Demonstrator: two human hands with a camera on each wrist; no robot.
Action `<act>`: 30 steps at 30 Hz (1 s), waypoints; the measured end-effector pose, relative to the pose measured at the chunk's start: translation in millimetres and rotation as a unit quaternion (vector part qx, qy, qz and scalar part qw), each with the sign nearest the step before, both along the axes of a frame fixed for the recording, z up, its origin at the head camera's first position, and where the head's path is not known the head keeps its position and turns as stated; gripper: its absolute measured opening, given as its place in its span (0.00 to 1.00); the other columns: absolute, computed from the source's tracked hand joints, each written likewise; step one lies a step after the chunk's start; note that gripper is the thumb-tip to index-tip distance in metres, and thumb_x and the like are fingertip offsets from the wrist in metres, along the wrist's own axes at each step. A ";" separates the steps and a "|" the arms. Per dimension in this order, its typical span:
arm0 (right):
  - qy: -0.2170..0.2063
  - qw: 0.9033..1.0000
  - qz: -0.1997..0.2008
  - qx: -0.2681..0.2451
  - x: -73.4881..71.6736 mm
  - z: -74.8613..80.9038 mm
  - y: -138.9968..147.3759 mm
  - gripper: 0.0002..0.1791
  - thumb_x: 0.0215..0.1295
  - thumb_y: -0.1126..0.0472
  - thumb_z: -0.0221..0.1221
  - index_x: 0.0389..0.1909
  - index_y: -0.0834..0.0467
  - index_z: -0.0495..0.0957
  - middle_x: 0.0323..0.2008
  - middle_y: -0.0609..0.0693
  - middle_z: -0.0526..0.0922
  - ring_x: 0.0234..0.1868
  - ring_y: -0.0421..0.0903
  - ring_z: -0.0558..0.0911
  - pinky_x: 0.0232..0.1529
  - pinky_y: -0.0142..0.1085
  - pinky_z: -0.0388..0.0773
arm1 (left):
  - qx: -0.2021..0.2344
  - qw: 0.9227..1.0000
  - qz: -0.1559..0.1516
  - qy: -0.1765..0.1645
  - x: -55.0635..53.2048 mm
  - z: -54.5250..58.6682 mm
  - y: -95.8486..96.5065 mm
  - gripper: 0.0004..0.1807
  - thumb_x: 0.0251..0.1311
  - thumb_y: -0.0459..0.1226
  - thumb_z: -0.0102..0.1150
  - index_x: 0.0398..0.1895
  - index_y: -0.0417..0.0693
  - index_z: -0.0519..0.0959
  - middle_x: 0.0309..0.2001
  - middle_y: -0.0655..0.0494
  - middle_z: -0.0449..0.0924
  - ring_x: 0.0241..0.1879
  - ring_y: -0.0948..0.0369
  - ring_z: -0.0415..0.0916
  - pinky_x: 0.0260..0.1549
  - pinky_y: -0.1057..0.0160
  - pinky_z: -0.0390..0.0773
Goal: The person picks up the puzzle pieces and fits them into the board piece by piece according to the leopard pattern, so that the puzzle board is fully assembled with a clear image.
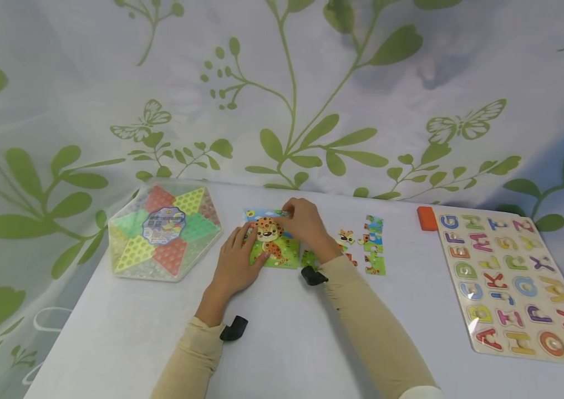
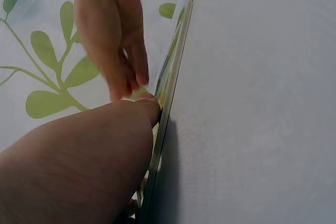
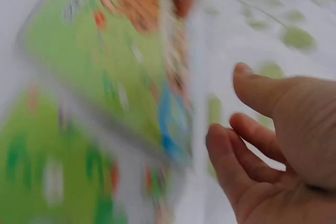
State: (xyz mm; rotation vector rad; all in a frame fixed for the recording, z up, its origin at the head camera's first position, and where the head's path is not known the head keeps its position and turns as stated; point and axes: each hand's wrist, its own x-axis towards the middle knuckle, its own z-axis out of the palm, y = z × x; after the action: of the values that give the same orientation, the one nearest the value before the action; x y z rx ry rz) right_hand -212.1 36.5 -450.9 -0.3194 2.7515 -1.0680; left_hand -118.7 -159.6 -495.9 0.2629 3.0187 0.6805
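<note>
A picture puzzle board (image 1: 282, 260) with a spotted leopard cub on green grass lies on the white table. My left hand (image 1: 237, 260) rests at its left side, fingertips on the upper left and thumb (image 2: 149, 109) at the board's surface near its lower edge. Over the board's upper right is my right hand (image 1: 306, 221), fingers bent down near the top edge. In the right wrist view that hand (image 3: 273, 140) has its thumb apart from its loosely curled fingers, nothing between them; the board (image 3: 79, 61) there is blurred.
Right of the board lie loose puzzle pieces (image 1: 345, 237) and a column of pieces (image 1: 374, 260), partly behind the right forearm. A hexagonal Chinese checkers box (image 1: 127, 266) sits left. At far right are an orange block (image 1: 427, 218) and a wooden alphabet board (image 1: 506, 327). A patterned cloth hangs behind.
</note>
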 end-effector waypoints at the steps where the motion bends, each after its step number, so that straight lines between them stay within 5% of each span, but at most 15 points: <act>1: -0.001 1.000 -0.004 -0.019 2.9 1.4 11.5 0.24 0.68 0.48 0.66 0.55 0.61 0.80 0.49 0.58 0.82 0.50 0.54 0.81 0.52 0.48 0.81 | 0.001 1.000 -0.001 0.000 0.1 0.3 0.7 0.40 0.75 0.55 0.51 0.82 0.47 0.54 0.83 0.47 0.46 0.81 0.42 0.43 0.74 0.33 0.54; 6: 0.006 0.998 -0.053 -0.035 14.6 4.3 80.0 0.25 0.71 0.51 0.63 0.61 0.62 0.78 0.54 0.62 0.81 0.55 0.59 0.80 0.56 0.53 0.79 | -0.001 1.000 0.002 0.002 -0.5 -0.4 2.7 0.41 0.74 0.55 0.51 0.82 0.48 0.54 0.83 0.48 0.45 0.82 0.43 0.42 0.75 0.35 0.53; 14: -0.016 0.986 -0.141 0.092 22.3 -7.5 167.2 0.38 0.67 0.51 0.67 0.69 0.70 0.69 0.65 0.76 0.66 0.66 0.72 0.67 0.66 0.63 0.69 | -0.010 1.000 0.003 -0.007 -1.1 -5.8 0.5 0.41 0.74 0.56 0.50 0.83 0.50 0.53 0.84 0.49 0.44 0.82 0.43 0.42 0.75 0.35 0.53; 21: -0.039 0.981 -0.175 0.079 20.4 -9.6 176.0 0.34 0.64 0.50 0.68 0.62 0.69 0.73 0.59 0.73 0.70 0.59 0.67 0.70 0.60 0.60 0.72 | -0.003 1.000 0.006 -0.004 -0.7 -4.9 -0.7 0.41 0.75 0.55 0.50 0.83 0.50 0.52 0.84 0.50 0.43 0.82 0.43 0.41 0.75 0.34 0.52; 30: 0.012 0.986 -0.162 0.040 28.3 3.4 148.9 0.15 0.75 0.56 0.59 0.56 0.58 0.78 0.51 0.63 0.82 0.45 0.59 0.79 0.35 0.41 0.74 | 0.009 1.000 0.010 -0.001 1.0 -3.9 0.7 0.40 0.74 0.55 0.51 0.82 0.49 0.54 0.83 0.51 0.45 0.82 0.44 0.43 0.75 0.35 0.52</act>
State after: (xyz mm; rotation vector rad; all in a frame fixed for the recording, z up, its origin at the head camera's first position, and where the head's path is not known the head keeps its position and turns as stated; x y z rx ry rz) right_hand -183.8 185.3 -447.5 0.1319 2.9255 -1.0214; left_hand -117.6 -158.9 -499.8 0.2329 3.0195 0.7100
